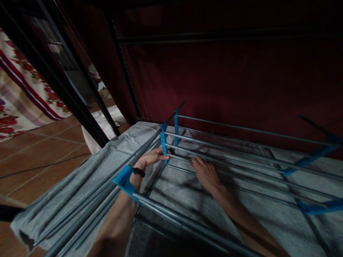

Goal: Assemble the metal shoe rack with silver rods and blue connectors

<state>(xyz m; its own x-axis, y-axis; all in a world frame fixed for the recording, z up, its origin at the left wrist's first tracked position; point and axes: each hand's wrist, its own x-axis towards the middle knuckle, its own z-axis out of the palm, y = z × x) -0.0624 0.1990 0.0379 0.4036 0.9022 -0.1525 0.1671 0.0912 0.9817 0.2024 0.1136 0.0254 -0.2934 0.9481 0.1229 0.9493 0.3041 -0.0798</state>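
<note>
A frame of thin grey metal rods (227, 153) joined by slotted blue plastic brackets (163, 137) stands on a grey blanket. My left hand (154, 157), with a black band on its wrist, reaches through the frame. Its thumb and fingers pinch the lower part of the middle bracket, where a rod's end meets it. My right hand (205, 172) is closed around that same rod, a short way to the right. Its fingertips are partly hidden behind the rod. A nearer blue bracket (125, 182) lies across my left forearm, with thicker rods running from it.
Several loose metal rods (80, 214) lie at the left on the grey blanket (118, 153). More blue brackets (321, 207) hold the frame's right end. Behind stands a dark red panel (227, 85) with black metal posts (61, 89). A floral cloth (29, 85) hangs over the tiled floor (61, 142).
</note>
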